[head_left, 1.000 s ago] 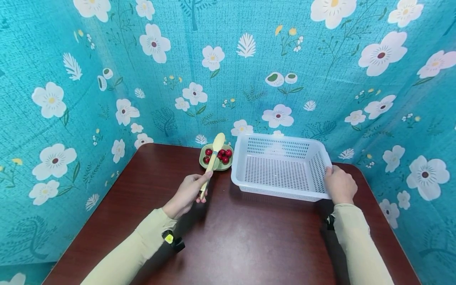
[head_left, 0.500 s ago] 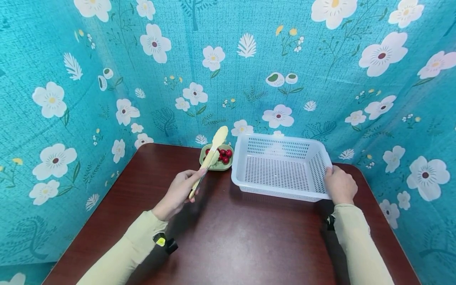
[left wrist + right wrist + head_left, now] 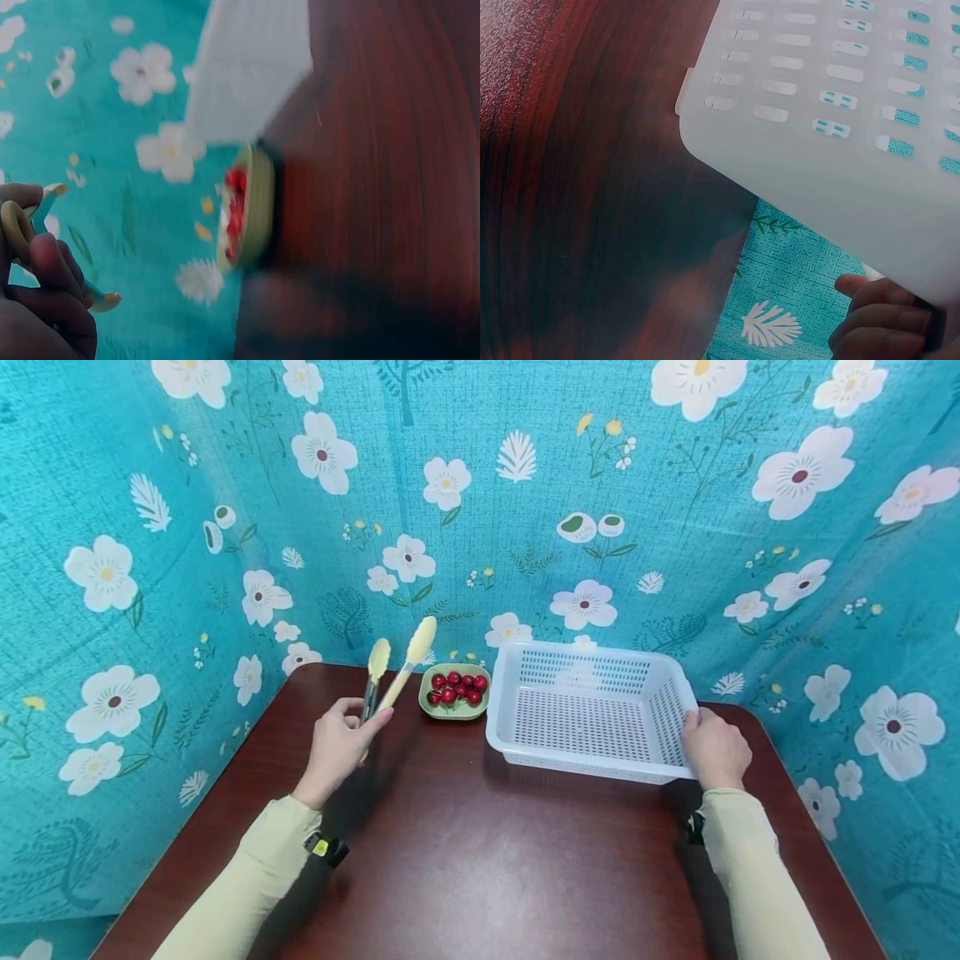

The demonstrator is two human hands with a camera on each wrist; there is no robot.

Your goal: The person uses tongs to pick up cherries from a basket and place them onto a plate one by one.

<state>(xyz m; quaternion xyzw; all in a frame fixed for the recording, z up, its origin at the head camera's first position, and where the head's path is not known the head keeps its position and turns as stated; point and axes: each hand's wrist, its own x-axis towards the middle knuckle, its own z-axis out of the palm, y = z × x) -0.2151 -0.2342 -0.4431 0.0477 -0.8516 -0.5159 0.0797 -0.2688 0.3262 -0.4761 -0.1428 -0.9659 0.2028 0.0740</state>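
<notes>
My left hand (image 3: pixel 341 743) grips a pair of pale yellow kitchen tongs (image 3: pixel 396 687) whose two arms are spread apart with nothing between the tips. They are held up left of a small green dish (image 3: pixel 453 714) of red cherries (image 3: pixel 448 695). In the left wrist view, the fingers (image 3: pixel 56 270) curl round the tongs' handle. My right hand (image 3: pixel 716 750) holds the right rim of a white perforated plastic basket (image 3: pixel 592 764), which looks bare inside. The right wrist view shows its slotted wall (image 3: pixel 795 135) close up, with curled fingers (image 3: pixel 881 322) below the rim.
Dish and basket stand side by side at the back of a dark brown wooden table (image 3: pixel 510 860). A turquoise floral curtain (image 3: pixel 480 552) hangs right behind the table and along both sides.
The left hand has moved left with the tongs, away from above the dish. The tongs' arms have spread apart, and the cherries now show uncovered. Right hand and basket hold still.
</notes>
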